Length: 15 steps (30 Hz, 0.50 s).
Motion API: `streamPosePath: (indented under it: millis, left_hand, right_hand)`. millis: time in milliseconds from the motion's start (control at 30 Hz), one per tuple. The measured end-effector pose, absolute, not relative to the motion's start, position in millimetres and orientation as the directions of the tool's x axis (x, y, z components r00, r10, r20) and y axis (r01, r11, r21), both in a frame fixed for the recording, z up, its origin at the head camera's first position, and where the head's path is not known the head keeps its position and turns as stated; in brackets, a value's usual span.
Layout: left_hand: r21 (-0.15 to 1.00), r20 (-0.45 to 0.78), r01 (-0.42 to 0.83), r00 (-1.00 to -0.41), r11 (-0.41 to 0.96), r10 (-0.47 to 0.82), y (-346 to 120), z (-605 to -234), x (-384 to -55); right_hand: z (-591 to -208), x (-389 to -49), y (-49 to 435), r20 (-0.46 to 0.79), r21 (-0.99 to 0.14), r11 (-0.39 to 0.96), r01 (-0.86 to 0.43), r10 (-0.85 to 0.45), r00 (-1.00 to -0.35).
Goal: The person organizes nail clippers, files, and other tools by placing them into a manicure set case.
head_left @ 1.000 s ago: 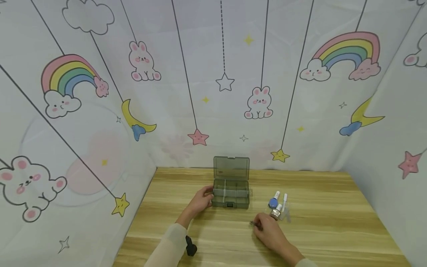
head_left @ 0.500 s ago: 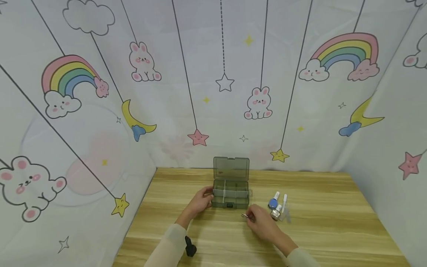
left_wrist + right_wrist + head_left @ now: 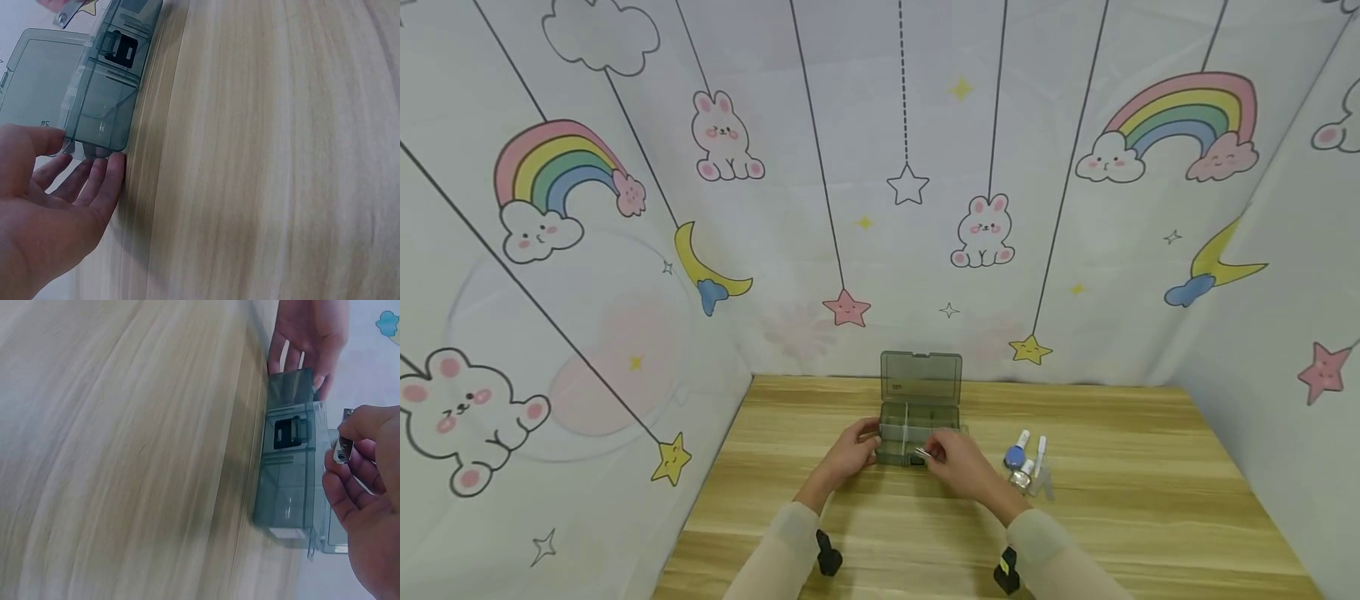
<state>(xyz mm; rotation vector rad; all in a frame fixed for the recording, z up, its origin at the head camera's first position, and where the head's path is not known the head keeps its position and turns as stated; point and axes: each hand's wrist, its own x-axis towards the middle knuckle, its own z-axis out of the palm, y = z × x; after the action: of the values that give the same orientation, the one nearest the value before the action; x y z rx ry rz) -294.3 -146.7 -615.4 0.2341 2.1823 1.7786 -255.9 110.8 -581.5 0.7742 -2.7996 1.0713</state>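
Observation:
A smoky grey-green clear plastic storage box (image 3: pixel 891 458) with dividers stands on the table, lid (image 3: pixel 921 377) raised at the back. At its left end my left hand (image 3: pixel 850 450) holds the box, thumb on the upper edge and fingers against the end wall (image 3: pixel 94 150). My right hand (image 3: pixel 962 465) is over the right front part of the box. Between its thumb and fingers it pinches a small silver nail clipper (image 3: pixel 344 440), just above the front compartment. The black front latch (image 3: pixel 287 433) shows in both wrist views.
Right of the box lie a blue bottle (image 3: pixel 1015 456) with a white cap, a small glassy bottle (image 3: pixel 1020 479), a slim white stick (image 3: pixel 1041 446) and some clear strips (image 3: pixel 1047 483). A patterned cloth wall (image 3: pixel 917 275) rises behind the wooden table (image 3: pixel 1120 500).
My right hand has moved left and away from me with the nail clipper, from the table near the bottles to over the box. The left hand has stayed at the box.

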Motion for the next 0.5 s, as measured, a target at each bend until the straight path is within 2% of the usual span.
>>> streamPosePath:
  millis: [500]
  left_hand:
    - [0.979,-0.127,-0.067,-0.94,0.193,0.316,-147,-617,-295]
  right_hand:
    - [-577,-286,66,0.225,-0.661,0.608,-0.44,-0.398,-0.889]
